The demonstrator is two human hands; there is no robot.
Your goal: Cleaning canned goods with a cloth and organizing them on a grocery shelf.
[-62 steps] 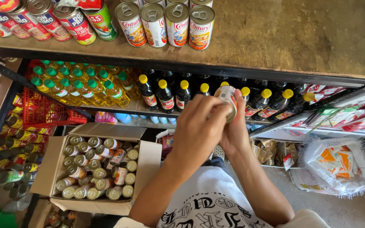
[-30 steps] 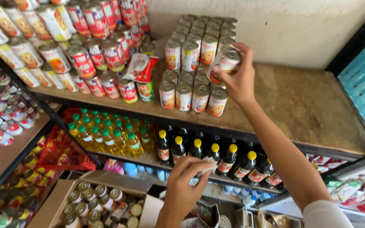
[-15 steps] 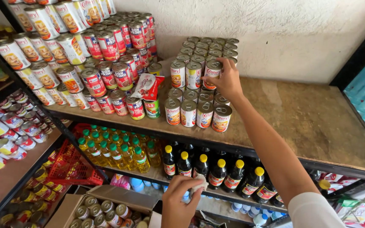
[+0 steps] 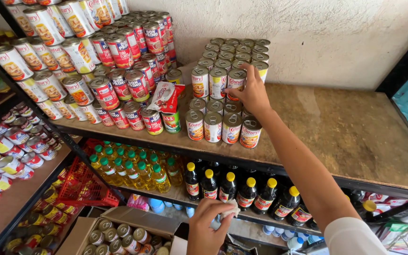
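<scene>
My right hand reaches up to the top shelf and grips a white-labelled can standing in the upper layer of a stack of like cans. My left hand hangs low in front of the bottle shelf, fingers pinched on a small white crumpled piece; what it is cannot be told. Below it an open cardboard box holds several cans.
The wooden top shelf carries red- and white-labelled cans at the left and a red-white pouch. Dark sauce bottles and yellow oil bottles fill the shelf below. A red basket and more cans sit left.
My right hand carried the can from chest height up to the shelf and set it in the stack's upper layer. My left hand dropped low. The view tilted up.
</scene>
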